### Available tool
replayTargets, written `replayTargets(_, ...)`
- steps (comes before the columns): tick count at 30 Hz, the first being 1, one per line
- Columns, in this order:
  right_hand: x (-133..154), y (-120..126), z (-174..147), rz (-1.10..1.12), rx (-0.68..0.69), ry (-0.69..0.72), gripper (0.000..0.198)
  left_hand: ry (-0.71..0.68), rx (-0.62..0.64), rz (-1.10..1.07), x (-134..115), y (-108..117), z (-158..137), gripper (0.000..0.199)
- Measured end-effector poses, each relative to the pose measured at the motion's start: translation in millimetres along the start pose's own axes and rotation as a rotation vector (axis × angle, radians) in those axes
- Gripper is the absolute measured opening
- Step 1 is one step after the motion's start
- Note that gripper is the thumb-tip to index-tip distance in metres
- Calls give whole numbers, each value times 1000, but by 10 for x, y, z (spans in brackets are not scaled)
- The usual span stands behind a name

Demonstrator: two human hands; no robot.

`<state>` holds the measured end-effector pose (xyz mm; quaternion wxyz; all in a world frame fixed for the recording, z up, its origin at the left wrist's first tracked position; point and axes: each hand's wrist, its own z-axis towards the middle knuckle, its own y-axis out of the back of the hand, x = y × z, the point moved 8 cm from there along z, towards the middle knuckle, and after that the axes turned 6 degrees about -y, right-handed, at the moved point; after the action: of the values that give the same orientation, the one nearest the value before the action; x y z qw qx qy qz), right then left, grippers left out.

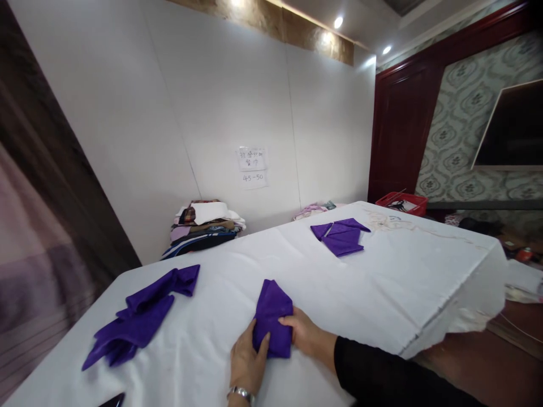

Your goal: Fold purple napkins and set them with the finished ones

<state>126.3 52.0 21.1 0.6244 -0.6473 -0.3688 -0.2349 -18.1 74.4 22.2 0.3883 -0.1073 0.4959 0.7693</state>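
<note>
A purple cloth napkin (274,316), folded to a narrow shape with a pointed top, lies on the white-covered table (220,316) in front of me. My left hand (250,359) grips its lower left edge, thumb on top and fingers along the side. From the right, my right hand (303,328) pinches the other edge, its thumb on the cloth and its fingers partly hidden. Crumpled purple cloth (136,319) rests to the left. Farther back on the right is another purple napkin (341,236), folded with pointed corners.
Stacked folded clothes (206,226) stand beyond the table's back edge, with more cloth (311,210) to their right. A red basket (403,203) is past the far right corner. A dark object (113,400) shows at the near left edge. Handwritten papers (252,167) hang on the white wall.
</note>
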Motion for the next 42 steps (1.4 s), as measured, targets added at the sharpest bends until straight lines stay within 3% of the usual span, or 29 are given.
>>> replayTargets(3,67,-43,-49,-29,29,35,43,-43,-25,1,-74,1,-27,45)
replayTargets(8,122,282,-72,-34,-199,9,83,-85,-52,3,-159,37,-50,37)
replayTargets(11,198,447,-96,-174,-268,38,101,-72,-57,-33,-275,39,-25,39)
replayTargets(15,321,468,-220,-300,-233,114,85,-40,-3,-180,-705,-63,33,50)
replayTargets(19,459,597,-428,-247,-313,162,64,-159,269,-437,-1408,-347,-51,49)
replayTargets(22,485,758,-507,-152,-345,100,62,-199,396,-564,-1643,-439,-161,43)
replayTargets(24,471,815,-508,-104,-291,53,63,-193,319,-493,-1522,-362,-152,37)
replayTargets(28,451,877,-493,-234,-229,55,71,-137,78,-35,-901,-65,-69,34)
replayTargets(30,425,835,-501,-405,-175,80,75,-31,39,231,-559,60,-54,37)
replayTargets(33,384,690,-571,-750,-70,164,76,186,90,500,-202,183,-75,43)
replayTargets(36,319,510,-651,-1080,53,272,77,248,176,533,-171,170,-74,41)
replayTargets(38,302,463,-641,-1168,74,309,72,222,207,456,-239,101,-54,36)
replayTargets(42,475,578,-472,-955,-49,272,44,225,119,187,-288,39,-30,30)
